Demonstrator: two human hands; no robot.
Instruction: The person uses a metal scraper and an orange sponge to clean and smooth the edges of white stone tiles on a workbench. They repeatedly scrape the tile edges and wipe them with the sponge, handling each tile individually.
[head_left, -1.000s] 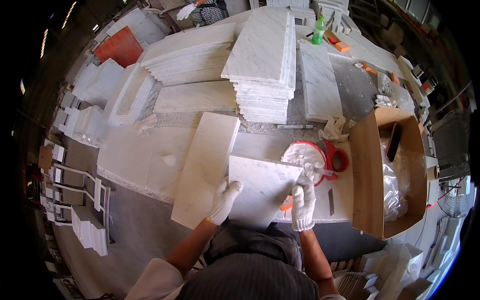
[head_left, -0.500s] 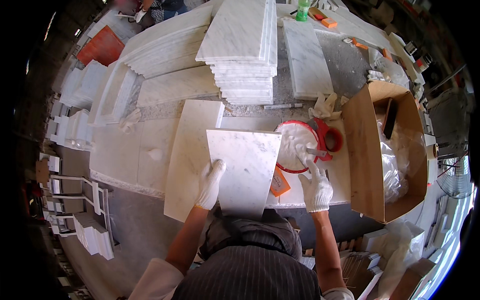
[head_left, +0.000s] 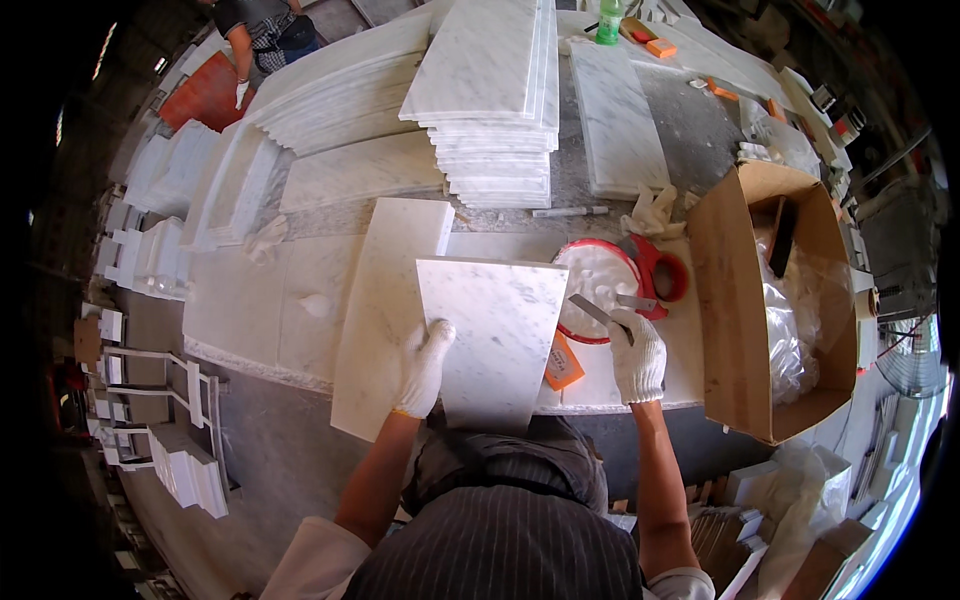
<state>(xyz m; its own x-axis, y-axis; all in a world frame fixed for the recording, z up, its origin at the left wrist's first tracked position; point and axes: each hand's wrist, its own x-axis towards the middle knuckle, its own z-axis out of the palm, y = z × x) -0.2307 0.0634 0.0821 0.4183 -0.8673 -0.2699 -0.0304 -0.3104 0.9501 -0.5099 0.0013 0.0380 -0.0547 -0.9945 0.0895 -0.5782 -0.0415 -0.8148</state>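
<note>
Marble slab (head_left: 495, 340) at pale worktop (head_left: 235, 310); grey workshop floor (head_left: 290, 445)

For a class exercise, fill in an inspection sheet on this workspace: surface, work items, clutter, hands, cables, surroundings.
Surface: pale stone worktop, rough front edge.
Work items: grey-veined white rectangular marble slab; round red-rimmed tub of white paste.
Clutter: red plastic tape dispenser beside the tub; small orange box; open brown cardboard box containing clear plastic.
Hands: white-gloved left hand grips the slab's left edge; white-gloved right hand holds a flat grey metal blade.
Cables: possible thin red cord near the grey fan; unclear.
Surroundings: co-worker beyond stacked white marble slabs.
</note>
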